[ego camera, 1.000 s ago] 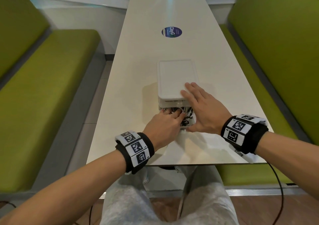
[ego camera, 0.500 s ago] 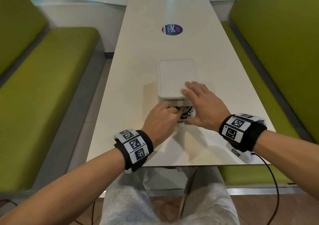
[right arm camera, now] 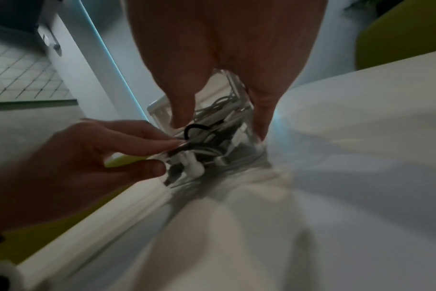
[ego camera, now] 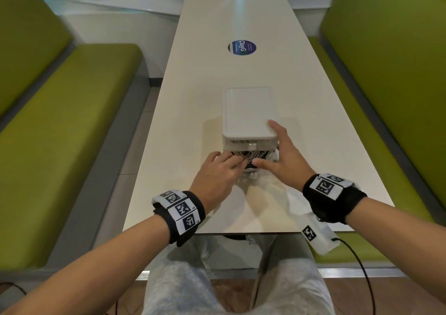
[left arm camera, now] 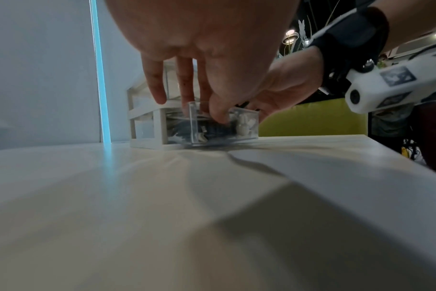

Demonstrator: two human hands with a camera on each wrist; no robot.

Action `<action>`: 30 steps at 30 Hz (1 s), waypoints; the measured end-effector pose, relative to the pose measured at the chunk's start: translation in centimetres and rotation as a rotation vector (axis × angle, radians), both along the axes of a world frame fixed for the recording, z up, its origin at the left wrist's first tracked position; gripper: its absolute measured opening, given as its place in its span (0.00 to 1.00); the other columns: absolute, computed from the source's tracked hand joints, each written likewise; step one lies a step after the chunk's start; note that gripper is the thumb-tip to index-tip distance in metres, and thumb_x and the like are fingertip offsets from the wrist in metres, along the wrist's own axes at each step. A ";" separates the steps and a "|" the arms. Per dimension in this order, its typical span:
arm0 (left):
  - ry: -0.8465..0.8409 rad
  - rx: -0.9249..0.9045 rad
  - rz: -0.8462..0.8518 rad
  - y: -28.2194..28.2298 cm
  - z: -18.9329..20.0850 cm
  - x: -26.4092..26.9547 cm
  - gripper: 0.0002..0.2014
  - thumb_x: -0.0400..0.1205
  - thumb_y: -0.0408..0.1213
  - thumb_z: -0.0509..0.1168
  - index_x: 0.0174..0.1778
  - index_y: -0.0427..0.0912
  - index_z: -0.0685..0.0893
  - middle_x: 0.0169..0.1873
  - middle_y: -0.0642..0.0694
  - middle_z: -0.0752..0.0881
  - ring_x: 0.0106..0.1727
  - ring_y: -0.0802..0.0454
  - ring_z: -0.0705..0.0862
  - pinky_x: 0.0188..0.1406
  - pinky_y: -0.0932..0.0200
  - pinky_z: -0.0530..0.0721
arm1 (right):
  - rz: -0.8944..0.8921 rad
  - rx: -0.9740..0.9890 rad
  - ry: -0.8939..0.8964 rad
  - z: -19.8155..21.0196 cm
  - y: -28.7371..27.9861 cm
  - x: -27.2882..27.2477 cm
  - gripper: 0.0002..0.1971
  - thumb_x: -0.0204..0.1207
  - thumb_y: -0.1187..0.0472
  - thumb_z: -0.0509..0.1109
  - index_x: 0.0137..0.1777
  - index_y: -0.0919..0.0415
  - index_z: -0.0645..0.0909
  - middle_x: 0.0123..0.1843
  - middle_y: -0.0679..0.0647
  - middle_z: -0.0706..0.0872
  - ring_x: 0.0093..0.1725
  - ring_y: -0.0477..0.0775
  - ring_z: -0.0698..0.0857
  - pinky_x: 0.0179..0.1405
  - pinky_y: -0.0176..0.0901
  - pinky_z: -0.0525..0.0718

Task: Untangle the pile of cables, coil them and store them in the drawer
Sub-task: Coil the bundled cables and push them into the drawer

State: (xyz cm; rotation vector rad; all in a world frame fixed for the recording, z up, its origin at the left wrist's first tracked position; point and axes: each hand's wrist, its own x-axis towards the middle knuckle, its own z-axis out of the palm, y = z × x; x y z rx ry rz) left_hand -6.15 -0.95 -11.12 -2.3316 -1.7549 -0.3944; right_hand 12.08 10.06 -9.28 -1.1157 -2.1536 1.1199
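At the drawer [ego camera: 251,167], my left hand [ego camera: 218,174] pressed straight fingers on the cables [right arm camera: 207,137] to tuck them, while my right hand [ego camera: 283,160], fingers spread, steadied the organizer [ego camera: 248,112].

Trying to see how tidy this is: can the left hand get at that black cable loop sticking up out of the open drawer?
Probably yes: the left hand has its fingertips beside the black loop, and the drawer is open on top.

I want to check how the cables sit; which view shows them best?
The right wrist view: the cables lie open inside the clear drawer. The head view hides them behind hands; the left wrist view blurs them through the drawer's wall.
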 end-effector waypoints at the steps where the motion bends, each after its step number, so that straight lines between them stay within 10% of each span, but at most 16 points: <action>1: 0.014 -0.005 0.003 0.0 0.1 0.2 0.20 0.73 0.28 0.69 0.62 0.40 0.85 0.54 0.47 0.86 0.56 0.44 0.83 0.54 0.47 0.82 | -0.033 -0.002 0.011 -0.1 -0.1 -0.4 0.49 0.66 0.50 0.81 0.80 0.37 0.52 0.79 0.54 0.67 0.77 0.54 0.71 0.74 0.58 0.74; 5: -0.027 -0.008 -0.012 0.4 0.5 0.7 0.14 0.76 0.28 0.64 0.57 0.37 0.86 0.49 0.44 0.84 0.54 0.42 0.83 0.58 0.48 0.81 | -0.126 0.046 -0.053 0.1 -0.1 -1.4 0.47 0.70 0.63 0.78 0.81 0.45 0.52 0.75 0.58 0.68 0.66 0.53 0.76 0.63 0.42 0.75; 11: -0.080 0.016 0.004 1.3 0.8 -0.4 0.13 0.73 0.32 0.74 0.54 0.43 0.90 0.44 0.49 0.85 0.54 0.42 0.82 0.66 0.24 0.73 | -0.088 0.059 -0.142 0.3 0.8 -1.6 0.52 0.69 0.58 0.80 0.81 0.42 0.44 0.69 0.60 0.78 0.63 0.60 0.82 0.55 0.47 0.80; 17: -0.181 -0.039 -0.137 2.0 1.5 -1.3 0.09 0.77 0.35 0.70 0.50 0.37 0.91 0.45 0.43 0.86 0.52 0.40 0.81 0.54 0.50 0.81 | 0.083 -0.090 -0.219 1.5 1.4 -0.4 0.69 0.55 0.52 0.89 0.81 0.35 0.35 0.81 0.55 0.64 0.74 0.56 0.74 0.72 0.54 0.77; 30: -0.182 -0.046 -0.032 2.3 1.3 -0.4 0.14 0.73 0.25 0.69 0.55 0.36 0.88 0.45 0.42 0.89 0.52 0.37 0.85 0.60 0.46 0.84 | 0.010 0.069 -0.303 2.3 0.8 -0.5 0.55 0.67 0.59 0.82 0.84 0.47 0.46 0.59 0.60 0.87 0.51 0.61 0.87 0.52 0.49 0.83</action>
